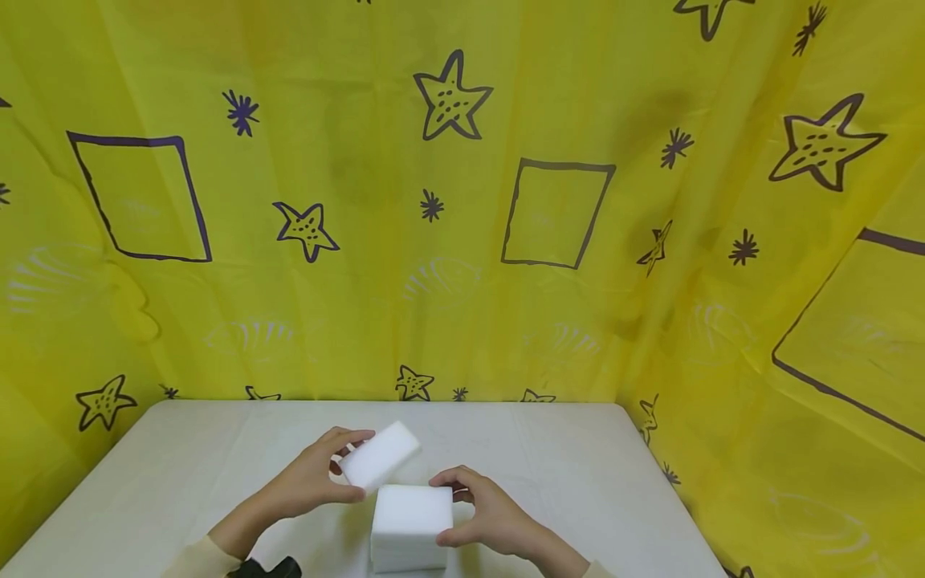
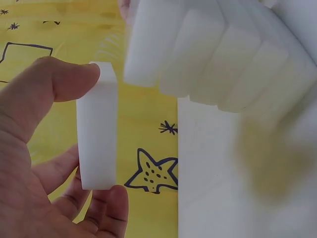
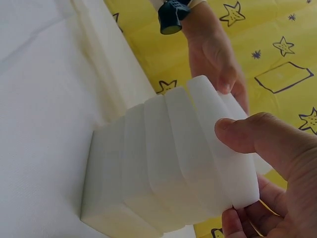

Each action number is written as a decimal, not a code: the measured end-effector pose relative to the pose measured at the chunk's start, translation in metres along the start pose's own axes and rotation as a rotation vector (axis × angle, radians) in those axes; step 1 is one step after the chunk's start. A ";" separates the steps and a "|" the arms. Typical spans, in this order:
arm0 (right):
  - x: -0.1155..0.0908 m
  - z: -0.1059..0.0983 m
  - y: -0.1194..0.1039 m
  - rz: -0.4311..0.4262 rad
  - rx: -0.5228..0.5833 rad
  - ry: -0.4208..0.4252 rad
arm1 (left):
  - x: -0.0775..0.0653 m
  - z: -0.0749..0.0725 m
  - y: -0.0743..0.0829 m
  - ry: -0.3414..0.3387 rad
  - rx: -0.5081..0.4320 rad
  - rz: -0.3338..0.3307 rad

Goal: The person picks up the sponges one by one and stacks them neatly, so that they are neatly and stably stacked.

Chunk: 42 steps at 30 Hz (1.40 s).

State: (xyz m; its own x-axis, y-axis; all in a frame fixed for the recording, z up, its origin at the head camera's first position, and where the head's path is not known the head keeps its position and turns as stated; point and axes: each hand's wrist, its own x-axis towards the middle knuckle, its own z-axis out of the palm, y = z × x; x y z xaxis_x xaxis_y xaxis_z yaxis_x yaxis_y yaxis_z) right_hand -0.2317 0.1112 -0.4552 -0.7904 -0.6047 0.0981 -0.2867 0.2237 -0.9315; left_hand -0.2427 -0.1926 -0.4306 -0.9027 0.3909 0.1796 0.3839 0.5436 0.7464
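Observation:
A stack of several white sponge blocks (image 1: 409,526) stands on the table near its front edge, its layers plain in the right wrist view. My right hand (image 1: 495,514) grips the top white sponge block (image 3: 218,134) of that stack, thumb on the near side and fingers on the far side. Up and to the left of the stack, my left hand (image 1: 311,474) holds a separate white sponge block (image 2: 97,134) tilted in the air, between the thumb at one end and the fingers at the other. In the left wrist view a gap shows between this block and the stack.
The stack stands on a white table (image 1: 238,437) with rounded far corners. A yellow curtain (image 1: 361,321) printed with starfish and frames hangs behind the table and along its sides. A black device (image 1: 270,567) sits by my left wrist.

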 end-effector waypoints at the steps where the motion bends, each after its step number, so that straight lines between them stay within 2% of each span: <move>1: 0.000 0.000 0.000 0.000 0.000 0.000 | 0.000 -0.001 0.000 -0.002 -0.002 0.004; 5: 0.000 0.000 0.000 0.008 0.006 -0.002 | -0.002 -0.003 0.002 -0.013 -0.024 0.016; 9: 0.000 -0.001 -0.001 0.016 0.007 -0.002 | -0.004 -0.004 0.005 -0.034 -0.057 0.056; 14: 0.000 -0.002 -0.001 0.018 0.003 -0.007 | -0.006 -0.004 0.010 -0.085 -0.094 0.126; 24: 0.001 -0.004 -0.001 0.049 -0.002 -0.002 | -0.005 -0.002 0.018 -0.173 -0.134 0.203; 31: 0.001 -0.005 -0.001 0.038 -0.002 -0.009 | -0.003 0.000 0.021 -0.218 -0.133 0.190; 42: 0.001 -0.005 0.001 0.031 0.003 -0.013 | -0.003 0.004 0.022 -0.291 -0.166 0.204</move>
State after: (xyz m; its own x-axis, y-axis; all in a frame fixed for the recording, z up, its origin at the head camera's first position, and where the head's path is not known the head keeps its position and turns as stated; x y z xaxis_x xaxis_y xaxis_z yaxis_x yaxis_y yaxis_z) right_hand -0.2356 0.1148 -0.4544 -0.7918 -0.6074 0.0648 -0.2607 0.2401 -0.9351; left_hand -0.2312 -0.1784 -0.4174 -0.7088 0.6862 0.1636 0.4917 0.3143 0.8121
